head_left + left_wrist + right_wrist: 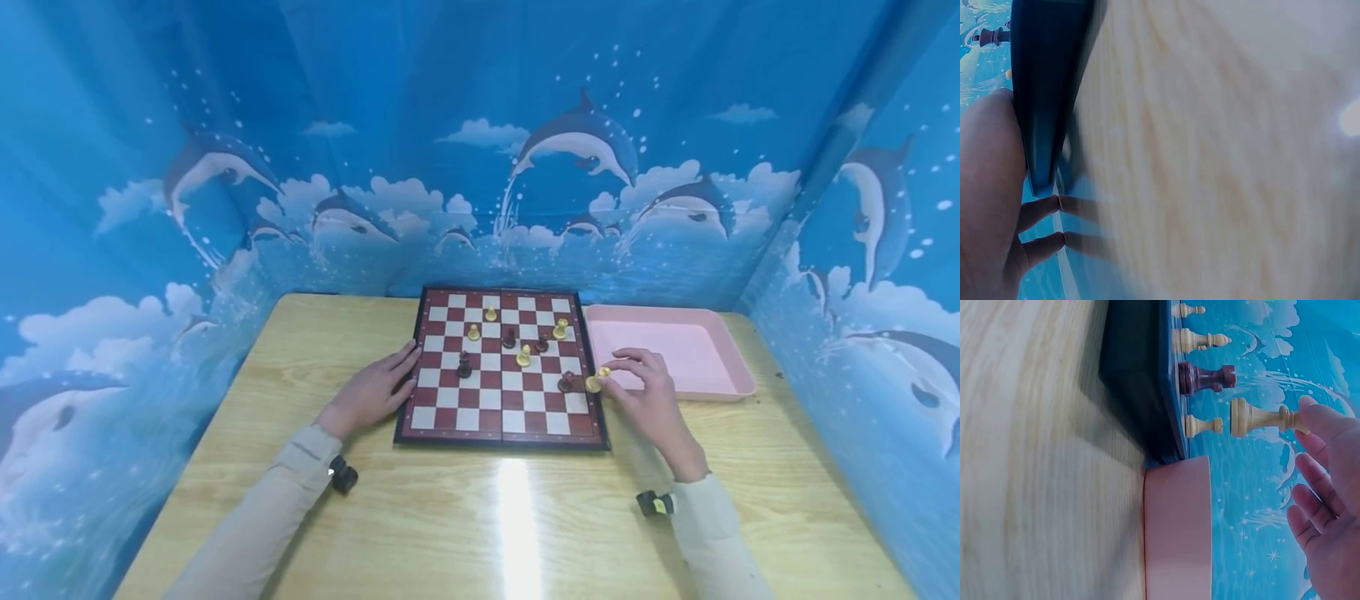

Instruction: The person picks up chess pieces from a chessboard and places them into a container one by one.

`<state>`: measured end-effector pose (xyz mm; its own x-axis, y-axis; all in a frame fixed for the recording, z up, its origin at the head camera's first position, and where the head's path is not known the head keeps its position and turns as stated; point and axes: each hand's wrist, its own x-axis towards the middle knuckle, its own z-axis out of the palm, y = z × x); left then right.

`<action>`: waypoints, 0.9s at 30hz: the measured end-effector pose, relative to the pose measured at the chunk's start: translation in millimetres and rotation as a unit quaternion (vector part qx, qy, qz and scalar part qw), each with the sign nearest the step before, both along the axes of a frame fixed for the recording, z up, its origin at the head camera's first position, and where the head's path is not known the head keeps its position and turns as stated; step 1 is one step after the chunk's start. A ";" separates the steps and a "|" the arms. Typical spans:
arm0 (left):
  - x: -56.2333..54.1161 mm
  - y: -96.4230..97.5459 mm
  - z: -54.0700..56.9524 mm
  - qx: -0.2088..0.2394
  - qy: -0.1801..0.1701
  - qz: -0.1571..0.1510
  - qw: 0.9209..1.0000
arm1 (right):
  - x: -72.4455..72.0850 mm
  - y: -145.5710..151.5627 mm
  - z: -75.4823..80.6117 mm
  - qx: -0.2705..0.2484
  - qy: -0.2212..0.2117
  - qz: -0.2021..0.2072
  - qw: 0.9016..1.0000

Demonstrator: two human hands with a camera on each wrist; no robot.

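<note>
A chessboard (468,421) with red-brown and white squares lies on the table, several pale and dark pieces on it. My right hand (648,400) pinches a pale chess piece (1257,417) by its top between thumb and finger; the fingers hide its head. That piece is tilted, off the surface at the board's right edge, close to a dark rook (1207,378). At the board's left edge, my left hand (375,387) rests with fingers extended, touching the frame. A dark tall piece (464,364) stands on the left half, and a pale bishop (523,357) near the middle.
Right of the board sits a pink tray (742,379), partly behind my right hand. Two pale pawns, one of them a pawn (491,314) near the back, stand on the board's left half. A dolphin-printed curtain (450,125) surrounds the wooden table (435,525).
</note>
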<state>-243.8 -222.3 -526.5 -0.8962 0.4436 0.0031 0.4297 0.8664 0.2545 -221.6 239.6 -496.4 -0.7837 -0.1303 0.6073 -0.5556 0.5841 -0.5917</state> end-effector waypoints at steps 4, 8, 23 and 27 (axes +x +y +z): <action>0.6 -0.2 -0.2 -0.010 -0.006 0.004 1.000 | -0.7 4.2 0.4 0.000 0.005 -0.005 1.000; 0.5 -0.2 0.0 -0.006 0.001 -0.001 1.000 | -0.7 9.1 1.1 0.007 0.001 -0.018 1.000; 0.9 1.7 1.7 -0.001 0.006 -0.005 1.000 | -4.9 29.2 2.2 0.008 0.005 -0.042 0.999; 0.3 2.9 1.6 0.000 0.009 -0.007 1.000 | -7.1 33.9 1.4 0.005 0.007 -0.046 0.999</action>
